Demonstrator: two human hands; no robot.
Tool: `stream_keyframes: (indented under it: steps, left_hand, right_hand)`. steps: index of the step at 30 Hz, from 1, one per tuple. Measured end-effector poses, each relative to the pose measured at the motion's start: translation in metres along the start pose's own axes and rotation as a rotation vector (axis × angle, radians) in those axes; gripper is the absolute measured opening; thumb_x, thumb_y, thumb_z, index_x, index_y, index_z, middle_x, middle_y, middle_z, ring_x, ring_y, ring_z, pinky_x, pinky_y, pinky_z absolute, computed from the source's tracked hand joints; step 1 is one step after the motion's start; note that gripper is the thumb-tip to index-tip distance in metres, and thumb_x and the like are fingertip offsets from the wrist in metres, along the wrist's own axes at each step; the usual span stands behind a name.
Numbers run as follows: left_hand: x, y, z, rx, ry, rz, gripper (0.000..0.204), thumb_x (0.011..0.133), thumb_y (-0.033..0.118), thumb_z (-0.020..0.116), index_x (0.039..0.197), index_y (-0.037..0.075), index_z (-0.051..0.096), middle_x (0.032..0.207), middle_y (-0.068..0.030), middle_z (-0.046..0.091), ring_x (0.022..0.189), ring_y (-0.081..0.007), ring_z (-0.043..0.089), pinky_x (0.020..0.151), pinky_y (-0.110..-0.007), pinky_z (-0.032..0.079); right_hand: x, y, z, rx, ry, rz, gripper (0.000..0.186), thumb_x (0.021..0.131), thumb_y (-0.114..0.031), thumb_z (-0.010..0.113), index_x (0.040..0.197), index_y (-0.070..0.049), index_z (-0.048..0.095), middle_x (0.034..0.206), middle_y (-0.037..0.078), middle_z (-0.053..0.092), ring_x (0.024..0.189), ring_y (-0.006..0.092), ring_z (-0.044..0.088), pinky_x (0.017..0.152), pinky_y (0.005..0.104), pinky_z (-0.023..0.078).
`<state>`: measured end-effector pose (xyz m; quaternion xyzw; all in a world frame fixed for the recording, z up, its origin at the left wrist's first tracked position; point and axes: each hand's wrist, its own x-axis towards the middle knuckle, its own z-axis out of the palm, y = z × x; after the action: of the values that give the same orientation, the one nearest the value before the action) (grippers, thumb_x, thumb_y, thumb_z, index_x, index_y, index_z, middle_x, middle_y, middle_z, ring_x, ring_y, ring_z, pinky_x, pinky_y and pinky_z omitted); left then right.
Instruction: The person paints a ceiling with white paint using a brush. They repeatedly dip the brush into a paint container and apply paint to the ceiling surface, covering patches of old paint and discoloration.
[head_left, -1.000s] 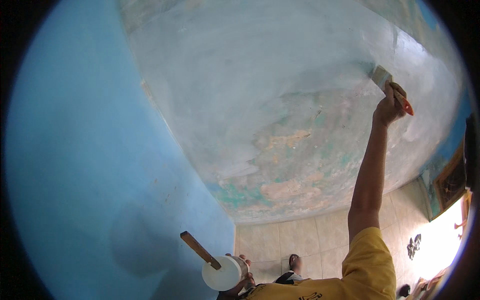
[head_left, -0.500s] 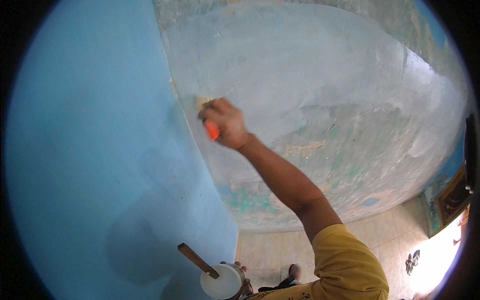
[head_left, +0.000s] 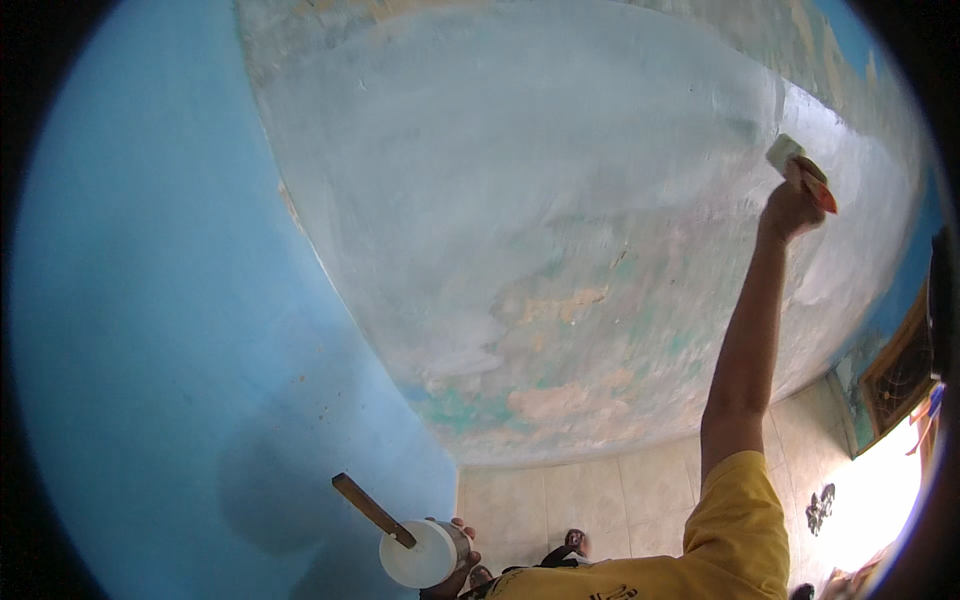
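Observation:
My right hand (head_left: 790, 212) is closed round a paintbrush (head_left: 786, 153) with an orange-tipped handle. Its wide, pale bristles are at the upper right of the patchy grey wall (head_left: 480, 180), against or very near the surface. Low in the picture, my left hand (head_left: 467, 545) grips a white tub (head_left: 459, 552) from its right side, fingers wrapped round it. White liquid fills the tub. A flat wooden stick (head_left: 370, 508) leans out of it toward the upper left.
A smooth blue wall (head_left: 170, 280) meets the grey wall at a corner on the left. Bare green and tan patches (head_left: 560, 400) show low on the grey wall. Pale floor tiles (head_left: 590, 490) lie below, with a bright doorway (head_left: 885, 500) and dark wooden frame (head_left: 895, 370) at right.
My right hand has swept the paintbrush from near the blue corner far to the right along the grey wall. The tub has shifted slightly left in view, still in my left hand.

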<state>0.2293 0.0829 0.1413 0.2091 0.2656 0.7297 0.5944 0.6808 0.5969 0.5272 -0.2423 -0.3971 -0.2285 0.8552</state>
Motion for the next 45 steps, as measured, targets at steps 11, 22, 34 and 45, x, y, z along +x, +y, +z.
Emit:
stream_keyframes:
  steps: [11, 22, 34, 45]
  left_hand:
    - [-0.004, -0.008, -0.019, -0.565, 0.015, -0.040, 0.055, 0.094, 0.048, 0.067, 0.142, 0.024, 0.052, 0.142, -0.0184, 0.045, 0.128, -0.0424, 0.045, 0.095, -0.060, 0.051]
    - [-0.010, -0.017, -0.021, -0.602, 0.014, -0.060, 0.057, 0.094, 0.050, 0.067, 0.142, 0.023, 0.052, 0.142, -0.0186, 0.046, 0.128, -0.0441, 0.046, 0.094, -0.061, 0.051]
    - [-0.022, -0.034, -0.069, -0.628, 0.014, -0.033, 0.061, 0.093, 0.051, 0.068, 0.143, 0.022, 0.050, 0.142, -0.0188, 0.047, 0.129, -0.0461, 0.046, 0.093, -0.063, 0.051]
    - [-0.007, -0.037, -0.052, -0.891, 0.033, -0.010, 0.071, 0.095, 0.059, 0.059, 0.148, 0.014, 0.045, 0.151, -0.0208, 0.043, 0.129, -0.0487, 0.050, 0.091, -0.070, 0.051]
  right_hand:
    - [-0.183, -0.369, 0.249, 0.254, -0.413, -0.390, 0.018, 0.075, -0.007, 0.072, 0.087, -0.020, 0.070, 0.085, 0.004, 0.063, 0.088, 0.0269, 0.063, 0.071, 0.0405, 0.052]
    - [-0.109, -0.257, 0.244, 0.791, -0.468, 0.408, 0.015, 0.084, -0.008, 0.076, 0.097, -0.001, 0.074, 0.093, 0.003, 0.073, 0.085, 0.0128, 0.066, 0.079, 0.0287, 0.053]
    - [-0.085, -0.243, 0.202, -0.087, -0.130, -0.435, 0.009, 0.086, -0.010, 0.073, 0.094, -0.014, 0.073, 0.089, 0.003, 0.072, 0.081, 0.0219, 0.070, 0.070, 0.0337, 0.055]
    - [-0.345, -0.347, 0.170, 0.685, -1.113, -0.641, 0.019, 0.075, -0.007, 0.077, 0.089, -0.014, 0.066, 0.095, 0.009, 0.065, 0.089, 0.0280, 0.065, 0.077, 0.0415, 0.054]
